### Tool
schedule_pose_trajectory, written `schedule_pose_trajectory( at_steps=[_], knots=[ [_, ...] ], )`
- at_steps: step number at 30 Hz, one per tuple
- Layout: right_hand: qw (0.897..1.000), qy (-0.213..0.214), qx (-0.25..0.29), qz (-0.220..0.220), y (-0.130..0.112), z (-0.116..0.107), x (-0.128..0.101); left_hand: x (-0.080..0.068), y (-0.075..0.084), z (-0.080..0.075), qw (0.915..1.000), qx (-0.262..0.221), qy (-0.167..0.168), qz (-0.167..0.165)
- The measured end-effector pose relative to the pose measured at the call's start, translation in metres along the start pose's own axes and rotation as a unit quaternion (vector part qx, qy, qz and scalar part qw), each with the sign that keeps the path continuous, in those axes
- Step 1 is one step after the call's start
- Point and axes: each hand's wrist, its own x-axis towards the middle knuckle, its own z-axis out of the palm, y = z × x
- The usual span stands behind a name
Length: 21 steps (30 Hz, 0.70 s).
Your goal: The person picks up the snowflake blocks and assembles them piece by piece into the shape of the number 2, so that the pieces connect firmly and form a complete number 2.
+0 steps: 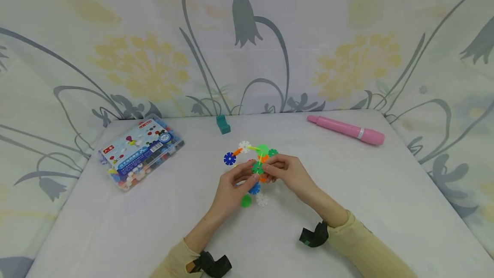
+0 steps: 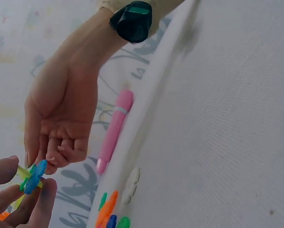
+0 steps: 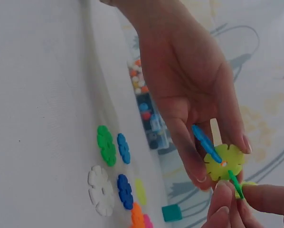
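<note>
Head: above, behind left grip (image 1: 233, 188) and right grip (image 1: 293, 177), facing forward-down, farthest. Left wrist: close, facing right grip. Right wrist: close, facing left grip. Wrist views share discs (image 3: 233, 156) between grips.

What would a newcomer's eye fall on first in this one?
First, the cluster of notched plastic discs, yellow, green and blue, held between left hand and right hand near the head view's centre. Next, the pink pen-shaped tube toward the back right and the clear plastic case toward the back left.
</note>
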Motion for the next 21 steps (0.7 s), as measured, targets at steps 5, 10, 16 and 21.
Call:
schedule_pose_trajectory(
  at_steps=[5,10,16,21],
  knots=[
    [0.999,-0.006,0.034,0.015,0.001,-0.0013,0.0018,-0.0006,0.002,-0.0016,0.9997,-0.018,-0.018,-0.007],
    [0.998,-0.015,0.064,0.017,0.004,-0.0024,0.0034,-0.0011,0.004,-0.0023,0.999,-0.027,-0.033,-0.012],
    [0.996,-0.027,0.082,0.014,0.004,-0.0043,0.0028,-0.0012,0.0046,-0.0026,0.9986,-0.027,-0.038,-0.026],
    [0.996,-0.017,0.085,0.009,0.002,-0.0045,0.002,-0.0013,0.0021,-0.0029,0.9975,-0.035,-0.036,-0.05]
  ],
)
